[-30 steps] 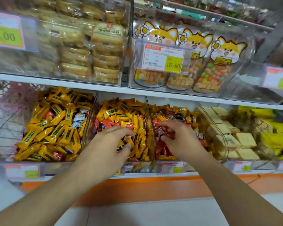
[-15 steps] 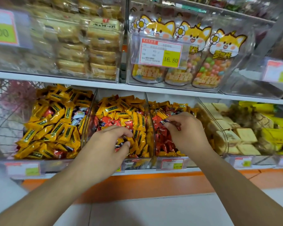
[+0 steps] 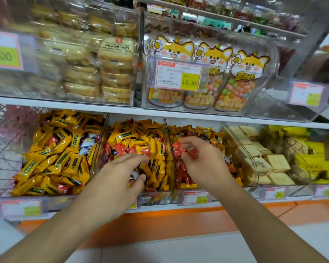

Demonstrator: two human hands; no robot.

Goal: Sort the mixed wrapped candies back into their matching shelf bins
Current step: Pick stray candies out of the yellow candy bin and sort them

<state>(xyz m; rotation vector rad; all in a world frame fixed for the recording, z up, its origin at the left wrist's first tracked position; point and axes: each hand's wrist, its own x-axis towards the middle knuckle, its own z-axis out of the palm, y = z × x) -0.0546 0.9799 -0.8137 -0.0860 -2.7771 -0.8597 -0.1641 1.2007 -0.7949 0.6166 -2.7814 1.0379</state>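
Three clear bins of wrapped candies stand side by side on the lower shelf. The left bin (image 3: pixel 46 203) holds mostly yellow candies (image 3: pixel 51 158) with a few red and white ones. The middle bin (image 3: pixel 157 198) mixes yellow and red candies (image 3: pixel 141 141). My left hand (image 3: pixel 120 173) reaches into it, fingers spread over the pile, thumb apart. The right bin (image 3: pixel 195 198) holds mostly red candies (image 3: pixel 182 175) with yellow ones at the back. My right hand (image 3: pixel 205 164), blurred, curls over them and pinches a red candy (image 3: pixel 192 154) near the divider.
Right of the candy bins lie beige wrapped squares (image 3: pixel 273 164) and yellow packs (image 3: pixel 311 149). The upper shelf carries bread packs (image 3: pixel 114 73), fox-faced candy jars (image 3: pixel 209 78) and a 16.80 price tag (image 3: pixel 179 76). A wire basket (image 3: pixel 4 149) sits at far left.
My right hand rose toward the back of the right bin with a dark red candy, then shifted its fingers left toward the divider. My left hand stayed in the middle bin, fingers spreading slightly.
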